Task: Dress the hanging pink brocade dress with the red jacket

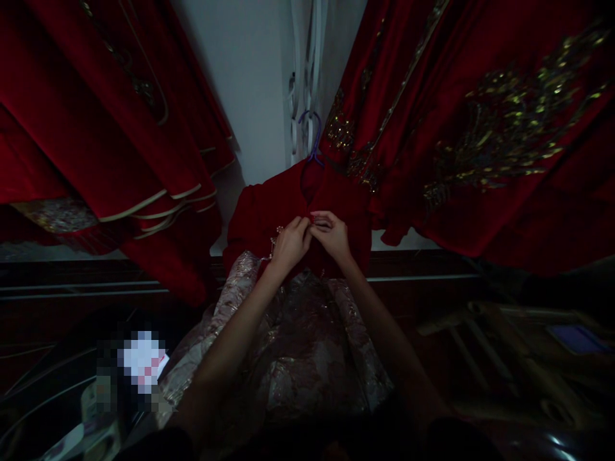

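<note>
A red garment (269, 198) hangs in front of me on a purple hanger (317, 137), its neck opening facing me. Both my hands meet at its front, just under the neck. The fingers of my left hand (292, 243) are bent and pinched on the front edge of the cloth. My right hand (335, 238) pinches at the same spot from the other side, fingertips almost touching the left ones. Whatever small fastening lies between the fingertips is hidden. Beaded trim (279, 229) shows beside my left hand. Below spreads shiny, pale patterned fabric (307, 346), partly under my forearms.
Red draped garments with gold edging (158, 205) hang at the left, and red cloth with gold sequins (509, 128) hangs at the right. White metal scrollwork (307, 64) stands behind the hanger. A wooden chair-like frame (500, 352) is at lower right, in dim light.
</note>
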`<action>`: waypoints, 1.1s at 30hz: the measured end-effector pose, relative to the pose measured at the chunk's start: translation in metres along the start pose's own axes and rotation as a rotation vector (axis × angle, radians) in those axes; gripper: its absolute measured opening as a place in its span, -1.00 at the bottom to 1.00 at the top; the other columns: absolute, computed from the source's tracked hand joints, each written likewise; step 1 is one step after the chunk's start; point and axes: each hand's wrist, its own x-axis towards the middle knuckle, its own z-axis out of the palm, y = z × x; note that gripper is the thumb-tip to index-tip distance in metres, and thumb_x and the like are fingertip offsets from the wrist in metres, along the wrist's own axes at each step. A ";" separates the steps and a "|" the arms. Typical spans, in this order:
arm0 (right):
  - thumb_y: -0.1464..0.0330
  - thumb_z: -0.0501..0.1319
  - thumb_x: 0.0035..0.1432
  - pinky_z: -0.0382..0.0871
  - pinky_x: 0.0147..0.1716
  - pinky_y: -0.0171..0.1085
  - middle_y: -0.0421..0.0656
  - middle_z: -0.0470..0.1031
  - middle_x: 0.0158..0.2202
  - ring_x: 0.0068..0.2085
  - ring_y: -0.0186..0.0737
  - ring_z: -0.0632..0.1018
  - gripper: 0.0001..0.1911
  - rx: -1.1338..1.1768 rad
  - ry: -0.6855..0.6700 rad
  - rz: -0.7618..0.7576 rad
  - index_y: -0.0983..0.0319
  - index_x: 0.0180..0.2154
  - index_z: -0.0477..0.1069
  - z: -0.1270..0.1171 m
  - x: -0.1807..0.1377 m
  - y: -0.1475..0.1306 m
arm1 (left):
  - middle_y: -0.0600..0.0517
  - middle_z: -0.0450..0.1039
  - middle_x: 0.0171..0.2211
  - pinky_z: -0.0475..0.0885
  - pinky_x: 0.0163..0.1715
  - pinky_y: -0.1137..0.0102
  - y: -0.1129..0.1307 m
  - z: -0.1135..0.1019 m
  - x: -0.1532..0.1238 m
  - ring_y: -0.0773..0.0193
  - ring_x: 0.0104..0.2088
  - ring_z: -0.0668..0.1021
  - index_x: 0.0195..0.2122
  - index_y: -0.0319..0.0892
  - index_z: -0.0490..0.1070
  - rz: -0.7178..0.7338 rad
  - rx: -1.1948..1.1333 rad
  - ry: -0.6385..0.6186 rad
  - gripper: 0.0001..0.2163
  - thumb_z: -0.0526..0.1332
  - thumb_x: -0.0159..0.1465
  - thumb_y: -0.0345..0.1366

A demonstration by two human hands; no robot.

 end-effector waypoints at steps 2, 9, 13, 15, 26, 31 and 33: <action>0.41 0.23 -0.11 0.47 -0.19 -0.25 -0.18 0.50 -0.28 -0.26 -0.30 0.53 -0.68 -0.029 -0.006 -0.011 0.21 -0.20 0.40 0.002 0.002 0.003 | -0.03 0.37 -0.27 0.36 -0.24 0.36 0.000 0.010 -0.007 0.24 -0.28 0.46 -0.22 -0.15 0.32 -0.085 -0.091 0.061 -0.87 0.08 0.22 -0.41; 0.38 0.20 -0.07 0.42 -0.24 -0.31 -0.19 0.42 -0.31 -0.29 -0.32 0.47 -0.72 -0.140 0.135 -0.056 0.20 -0.23 0.29 0.011 0.006 0.013 | -0.04 0.38 -0.14 0.41 -0.11 0.35 -0.007 0.046 -0.028 0.29 -0.15 0.48 -0.07 -0.17 0.28 -0.227 -0.603 0.127 -0.73 0.09 0.18 -0.44; 0.33 0.20 -0.02 0.39 -0.13 -0.25 -0.14 0.39 -0.21 -0.20 -0.29 0.46 -0.59 -0.057 0.132 0.015 0.19 -0.10 0.18 0.017 -0.014 0.026 | -0.06 0.37 -0.07 0.36 -0.01 0.32 -0.011 0.050 -0.035 0.29 -0.06 0.45 -0.06 -0.17 0.29 -0.238 -0.665 0.136 -0.68 0.07 0.14 -0.49; 0.31 0.21 -0.03 0.36 -0.06 -0.21 -0.11 0.39 -0.15 -0.13 -0.27 0.46 -0.53 -0.047 0.063 0.058 0.19 -0.06 0.15 0.013 -0.030 0.033 | -0.07 0.37 -0.07 0.36 0.00 0.32 -0.011 0.050 -0.037 0.29 -0.06 0.45 -0.07 -0.17 0.29 -0.243 -0.701 0.131 -0.66 0.06 0.12 -0.52; 0.43 0.06 -0.10 0.38 -0.35 -0.30 -0.28 0.44 -0.48 -0.43 -0.31 0.45 -0.85 -0.224 -0.128 0.201 0.20 -0.41 0.35 -0.059 -0.039 0.046 | -0.05 0.44 -0.15 0.40 -0.06 0.33 -0.015 0.056 -0.042 0.32 -0.13 0.50 -0.13 -0.17 0.33 -0.309 -0.832 0.099 -0.79 0.09 0.20 -0.41; 0.33 -0.01 0.06 0.29 -0.54 -0.35 -0.30 0.32 -0.60 -0.56 -0.33 0.36 -0.84 -0.162 0.033 0.238 0.17 -0.44 0.31 -0.091 -0.026 0.017 | -0.06 0.42 -0.04 0.37 0.01 0.29 -0.032 0.054 -0.048 0.29 -0.04 0.48 -0.10 -0.16 0.35 -0.406 -0.745 0.171 -0.75 0.10 0.19 -0.41; 0.28 0.09 0.06 0.35 -0.42 -0.33 -0.25 0.41 -0.45 -0.42 -0.30 0.44 -0.86 -0.188 0.013 0.153 0.17 -0.32 0.33 -0.096 -0.027 0.000 | -0.06 0.36 0.06 0.34 0.04 0.28 -0.038 0.052 -0.050 0.26 0.06 0.41 -0.02 -0.15 0.32 -0.443 -0.674 0.214 -0.69 0.11 0.19 -0.39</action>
